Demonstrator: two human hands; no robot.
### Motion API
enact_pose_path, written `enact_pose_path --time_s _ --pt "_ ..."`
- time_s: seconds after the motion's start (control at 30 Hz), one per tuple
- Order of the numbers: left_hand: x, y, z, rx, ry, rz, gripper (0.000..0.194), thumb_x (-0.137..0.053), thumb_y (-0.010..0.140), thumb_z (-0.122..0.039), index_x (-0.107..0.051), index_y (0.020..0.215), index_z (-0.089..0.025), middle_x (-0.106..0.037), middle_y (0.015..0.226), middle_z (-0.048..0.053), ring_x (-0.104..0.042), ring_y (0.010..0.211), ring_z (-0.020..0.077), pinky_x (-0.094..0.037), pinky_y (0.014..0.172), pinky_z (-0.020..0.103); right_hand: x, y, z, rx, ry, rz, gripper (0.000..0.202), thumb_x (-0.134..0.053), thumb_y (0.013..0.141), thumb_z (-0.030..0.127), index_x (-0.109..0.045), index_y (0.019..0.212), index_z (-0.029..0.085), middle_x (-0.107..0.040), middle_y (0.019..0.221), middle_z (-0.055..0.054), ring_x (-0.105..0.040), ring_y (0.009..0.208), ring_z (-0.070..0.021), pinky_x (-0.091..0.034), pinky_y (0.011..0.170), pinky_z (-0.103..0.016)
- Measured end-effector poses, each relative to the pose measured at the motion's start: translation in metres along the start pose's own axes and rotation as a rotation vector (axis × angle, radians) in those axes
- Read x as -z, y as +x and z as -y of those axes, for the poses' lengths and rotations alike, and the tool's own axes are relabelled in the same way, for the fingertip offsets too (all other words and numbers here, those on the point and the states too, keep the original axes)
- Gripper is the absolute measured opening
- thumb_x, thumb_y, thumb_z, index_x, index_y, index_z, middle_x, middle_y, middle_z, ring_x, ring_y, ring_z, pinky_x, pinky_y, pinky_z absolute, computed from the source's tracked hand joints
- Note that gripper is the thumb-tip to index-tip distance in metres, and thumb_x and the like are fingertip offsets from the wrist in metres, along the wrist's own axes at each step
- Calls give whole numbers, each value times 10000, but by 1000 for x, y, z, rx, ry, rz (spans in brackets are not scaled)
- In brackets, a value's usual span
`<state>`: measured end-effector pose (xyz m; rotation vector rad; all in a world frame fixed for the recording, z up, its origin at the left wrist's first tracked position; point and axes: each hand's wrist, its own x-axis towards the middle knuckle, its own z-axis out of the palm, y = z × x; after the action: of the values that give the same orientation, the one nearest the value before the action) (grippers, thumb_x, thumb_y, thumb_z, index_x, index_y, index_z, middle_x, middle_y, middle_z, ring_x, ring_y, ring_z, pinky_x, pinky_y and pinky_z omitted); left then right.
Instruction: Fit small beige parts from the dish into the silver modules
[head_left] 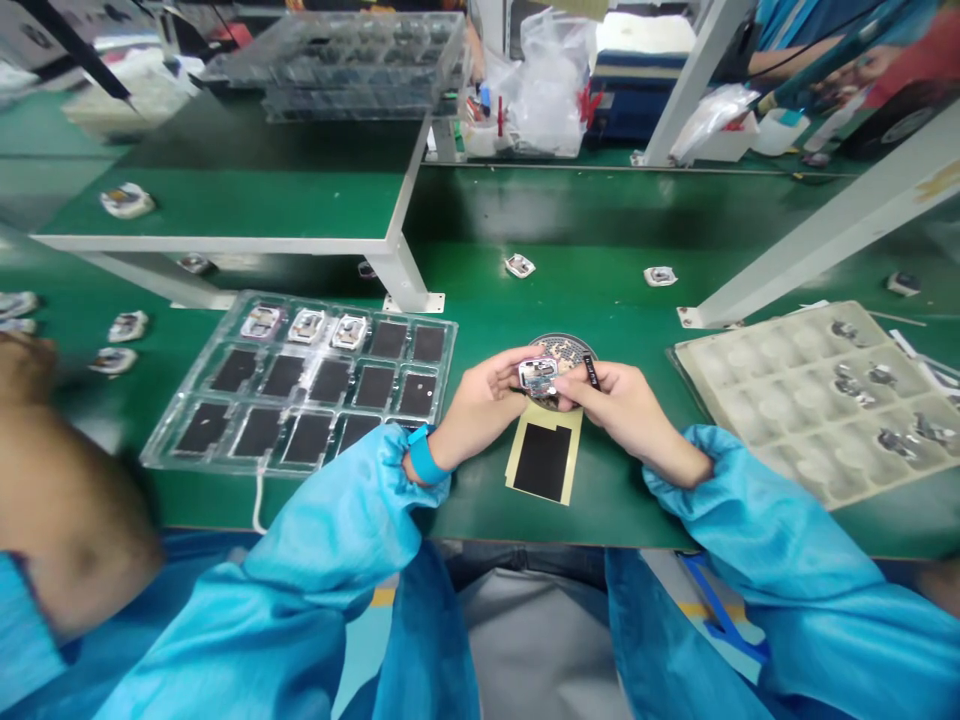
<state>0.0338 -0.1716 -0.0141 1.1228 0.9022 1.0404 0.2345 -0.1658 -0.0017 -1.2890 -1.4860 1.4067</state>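
My left hand (486, 402) grips a small white-rimmed device part (538, 376) between thumb and fingers. Fingers of my right hand (616, 400) are pressed together at the part's right side, and a thin black tool (591, 373) with white lettering sticks up from them. Both hands are above a round dish (566, 347) full of tiny pieces. Just in front of the dish lies a yellowish sheet (574, 465) with a black rectangle (542, 462) on it.
To the left, a clear compartment tray (166, 440) holds black rectangles and several device parts. A cream tray (795, 350) with metallic pieces is at right. White frame legs (405, 270) stand behind. Another person's arm (60, 500) reaches in at far left.
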Motion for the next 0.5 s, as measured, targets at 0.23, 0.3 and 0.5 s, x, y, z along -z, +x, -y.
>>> enact_pose_path --time_s 0.23,0.3,0.5 --pt "-3 -6 -1 -31 191 -32 567 -760 782 -179 -647 1338 -176 -716 1243 118 -706 974 209 -564 769 295 -4 -1 -3 -18 67 -33 360 -779 815 522 -739 711 179 -635 562 2 -441 465 -88 -267 430 -242" --pt "-3 -6 0 -37 199 -33 555 -778 797 -217 -654 1336 -185 -722 1219 111 -704 946 203 -562 767 297 -4 -1 -4 -12 60 -37 359 -792 803 521 -738 712 178 -655 590 -5 -449 476 -89 -267 428 -239" --pt "-3 -5 2 -67 264 -43 502 -779 826 -271 -678 1312 -195 -734 1152 97 -660 823 165 -500 653 267 -5 0 -7 -20 111 -28 355 -782 816 510 -724 710 176 -669 644 -12 -400 461 -68 -249 403 -227"
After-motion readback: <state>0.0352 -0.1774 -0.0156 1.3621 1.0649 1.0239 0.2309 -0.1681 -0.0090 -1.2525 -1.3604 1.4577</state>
